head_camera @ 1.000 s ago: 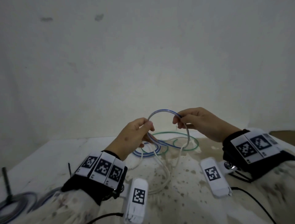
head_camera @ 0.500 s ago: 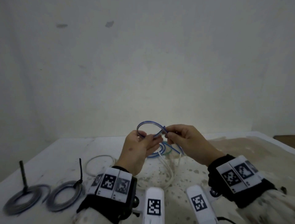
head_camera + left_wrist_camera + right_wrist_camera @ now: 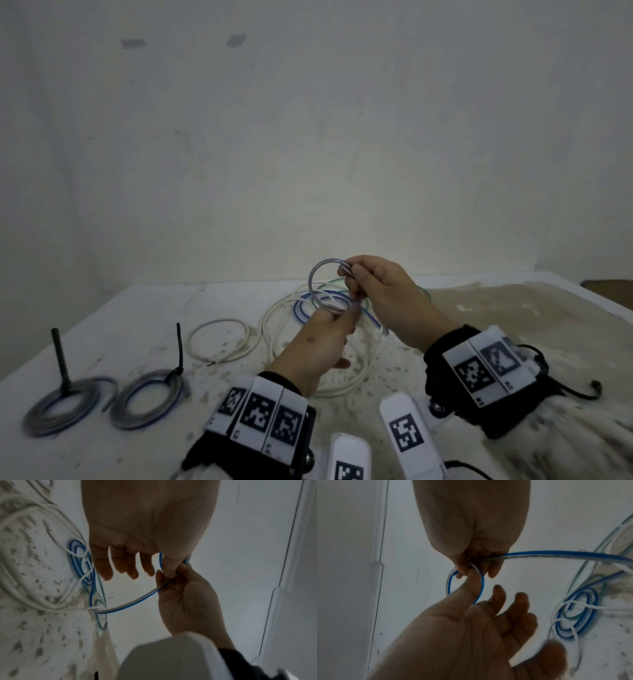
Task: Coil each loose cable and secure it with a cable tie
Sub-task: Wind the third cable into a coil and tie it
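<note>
1. Right hand: raised above the table, fingers curled, pinching the top of a small loop of blue cable between thumb and fingertips.
2. Same grip in the right wrist view: right hand closed on the blue cable where the loop crosses itself; free length running off to the right edge.
3. Left hand: just below and in front of the right, thumb and forefinger pinching the bottom of the loop.
4. Left hand in the left wrist view: three remaining fingers loosely extended, holding nothing; thumb against the right hand.
5. Left hand in the right wrist view: thumb passing through the loop.
6. Blue cable: sagging from the hands down to the table, joining flat blue turns lying there.
7. Green cable: on the table behind the hands, partly hidden, overlapping the blue turns.
8. White cable: loose large loops on the table, under and around the hands.
9. White coil: separate, left of the loose loops, flat on the table.
10. Tied coil: near left, with a black tie standing up from it.
11. Second tied coil: far left, just beside the first, with its own dark tie upright.
12. Wall: plain, pale, behind the table.
</note>
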